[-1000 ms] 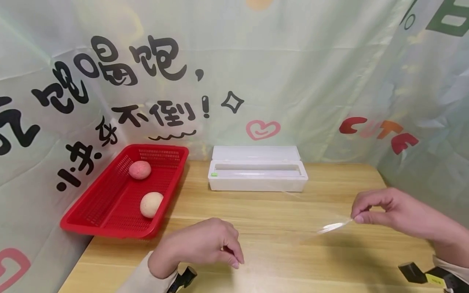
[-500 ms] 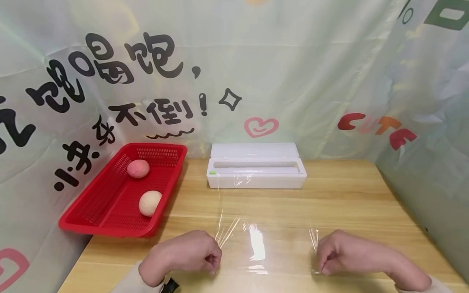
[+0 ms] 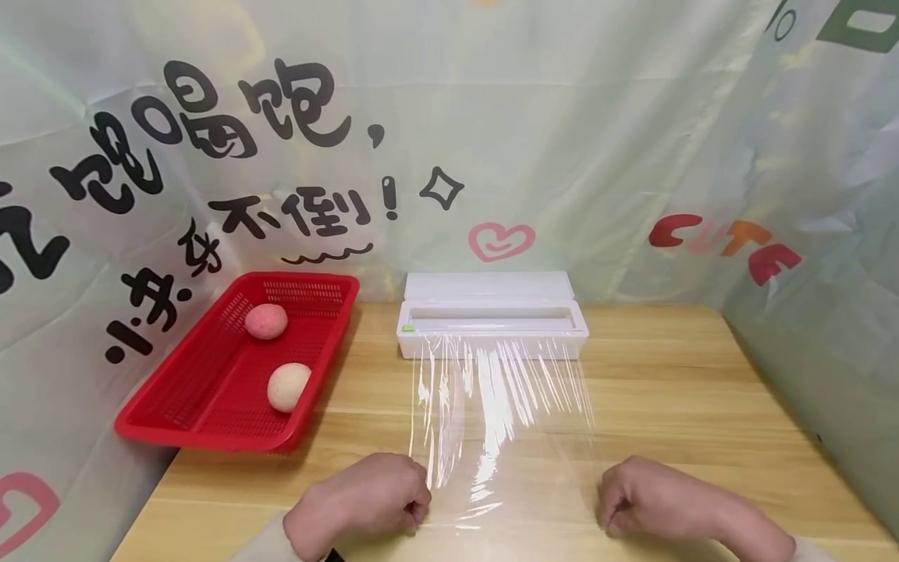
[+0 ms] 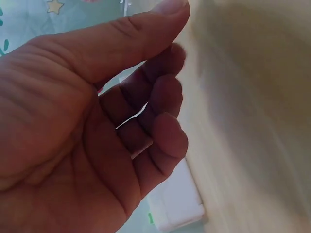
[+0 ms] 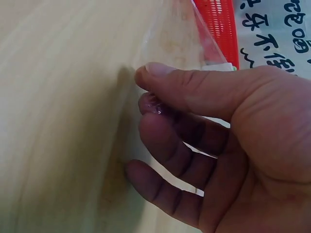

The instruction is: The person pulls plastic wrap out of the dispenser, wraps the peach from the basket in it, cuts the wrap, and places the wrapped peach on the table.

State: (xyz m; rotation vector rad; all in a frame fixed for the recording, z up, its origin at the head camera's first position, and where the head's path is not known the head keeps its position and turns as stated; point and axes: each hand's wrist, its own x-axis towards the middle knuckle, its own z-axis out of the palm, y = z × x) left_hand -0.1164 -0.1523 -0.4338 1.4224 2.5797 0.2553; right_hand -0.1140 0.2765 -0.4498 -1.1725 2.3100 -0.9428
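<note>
A sheet of clear plastic wrap (image 3: 492, 437) stretches from the white dispenser box (image 3: 492, 346) toward the near side of the table, with shiny creases running along it. At its near left corner my left hand (image 3: 368, 496) pinches the edge between thumb and fingers. My right hand (image 3: 663, 499) pinches the near right corner; in the right wrist view a bit of crumpled wrap (image 5: 154, 104) shows between thumb and index finger. Both hands are low over the wooden table. The box's lid (image 3: 488, 286) stands up at the back, and a green slider (image 3: 408, 329) sits at its left end.
To the left stands a red plastic basket (image 3: 309, 425) holding a pink ball-like item (image 3: 266, 321) and a cream one (image 3: 289, 388). A printed cloth (image 3: 597, 156) hangs behind and beside the wooden table (image 3: 674, 390).
My right hand has come left and nearer, taking the right corner. The left hand moved slightly left, then a little nearer. The wrap now lies drawn out taut between box and hands.
</note>
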